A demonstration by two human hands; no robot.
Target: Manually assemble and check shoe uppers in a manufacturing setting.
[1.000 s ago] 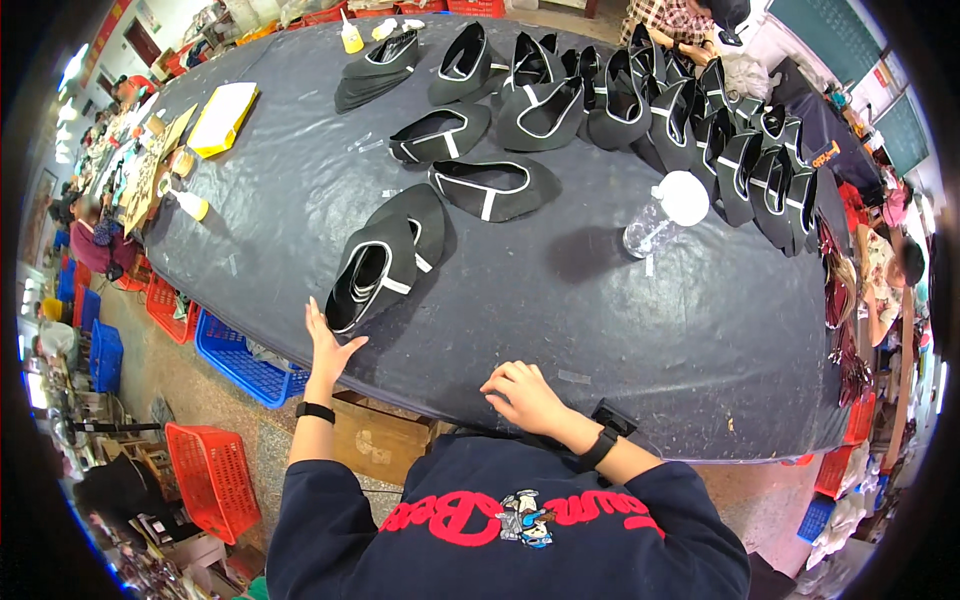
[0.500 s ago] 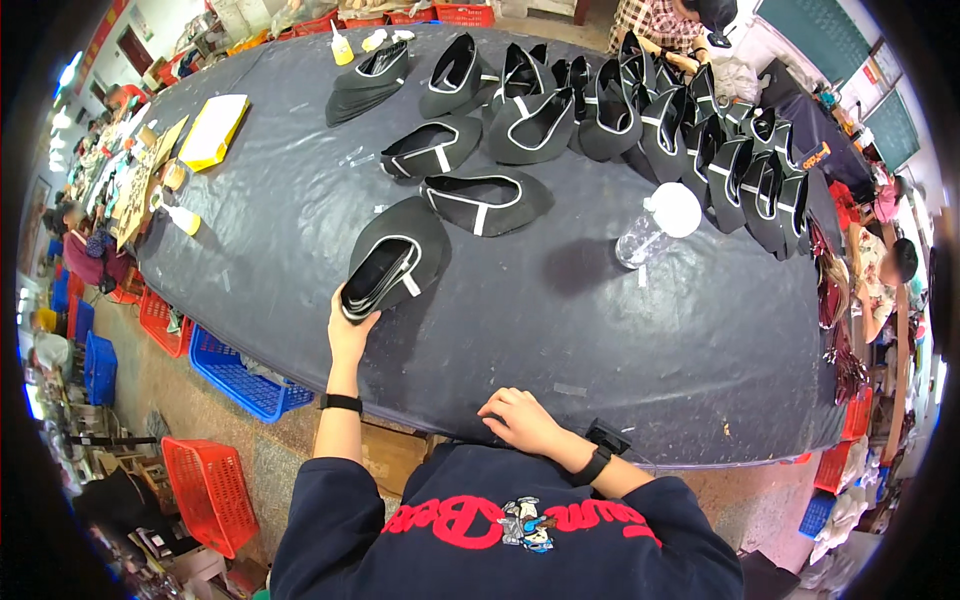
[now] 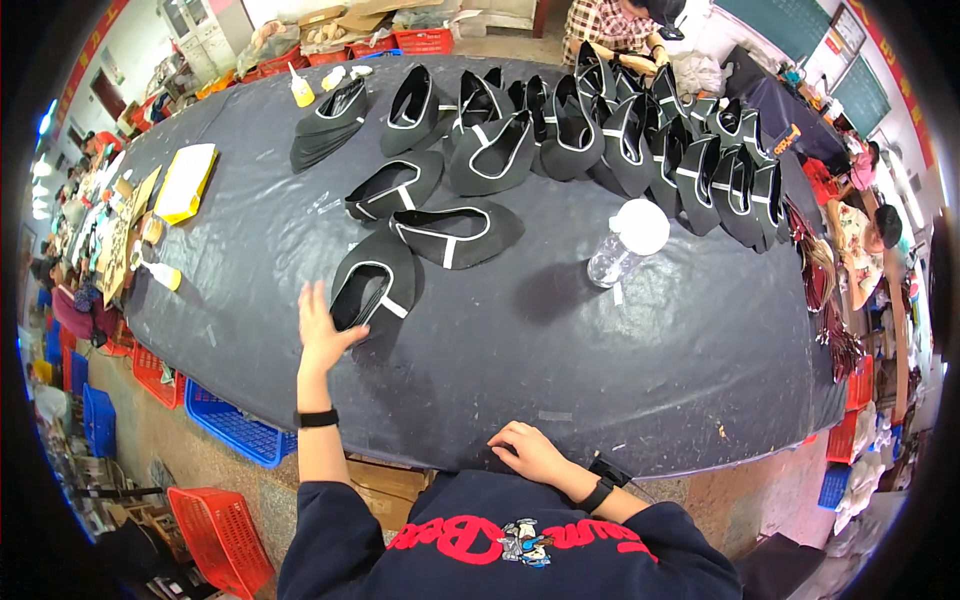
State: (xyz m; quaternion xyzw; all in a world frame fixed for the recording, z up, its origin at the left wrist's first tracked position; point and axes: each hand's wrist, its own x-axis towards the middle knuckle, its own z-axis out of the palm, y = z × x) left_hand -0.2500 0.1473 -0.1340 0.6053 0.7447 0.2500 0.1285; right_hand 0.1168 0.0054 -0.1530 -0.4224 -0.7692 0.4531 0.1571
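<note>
My left hand [image 3: 324, 335] is open beside a stack of black shoe uppers [image 3: 405, 268] with white trim, its fingers spread and its thumb at the stack's near edge. Whether the thumb still touches the stack I cannot tell. Just beyond lie two more stacks of black uppers, one close to the first [image 3: 462, 250] and one farther back [image 3: 420, 188], each with a white strip across its trim. My right hand [image 3: 530, 452] rests at the near edge of the table, holding nothing, with its fingers loosely bent and a little apart.
A dark sheet covers the large table [image 3: 480, 360]. Many black uppers [image 3: 630, 140] crowd its far right. A clear bottle with a white top [image 3: 640, 228] stands right of centre. Yellow-and-white bottles [image 3: 302, 90] and a yellow-edged pad [image 3: 186, 182] lie leftward. Across the table sits a person [image 3: 600, 25].
My left hand has let go of the near stack of uppers and spread its fingers. The stack now lies on the table. My right hand stays at the edge; the view has shifted slightly.
</note>
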